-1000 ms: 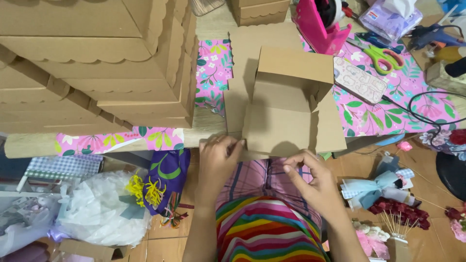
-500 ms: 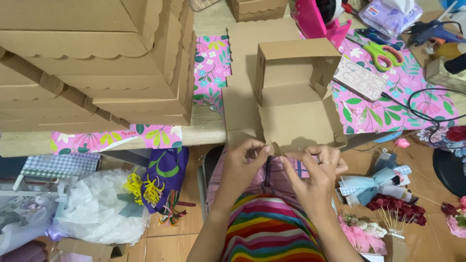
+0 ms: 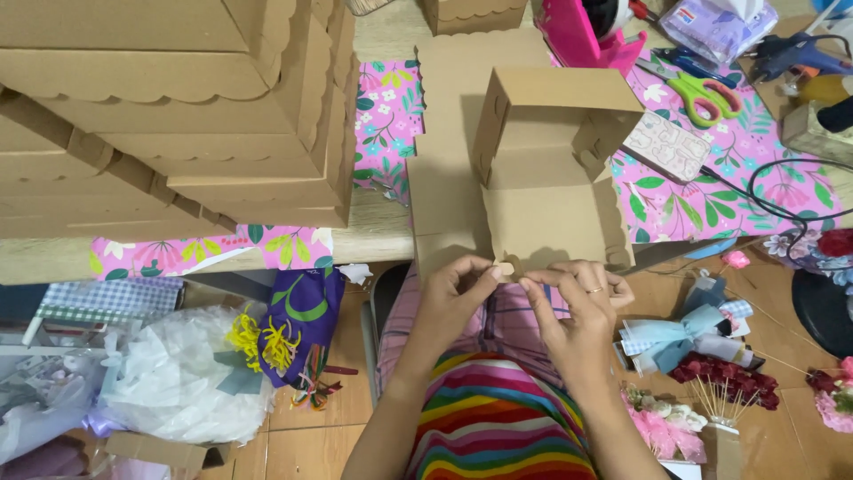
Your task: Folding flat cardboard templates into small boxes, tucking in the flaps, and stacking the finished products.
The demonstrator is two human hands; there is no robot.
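We pinch the near flap of the half-folded cardboard box (image 3: pixel 542 178) on the desk (image 3: pixel 382 233) — left hand (image 3: pixel 455 298) and right hand (image 3: pixel 577 307) both gripping; lid unclosed, folding remains.

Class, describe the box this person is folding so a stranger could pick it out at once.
Start at the tall stack of finished boxes on the left of the table. Just right of it, at the table's near edge, lies the half-folded cardboard box, its near flap pinched by the left hand and right hand. Unlike the stacked ones, it lies open.

One half-folded box (image 3: pixel 542 169); one scissors (image 3: pixel 706 93); two hands (image 3: pixel 453 298).
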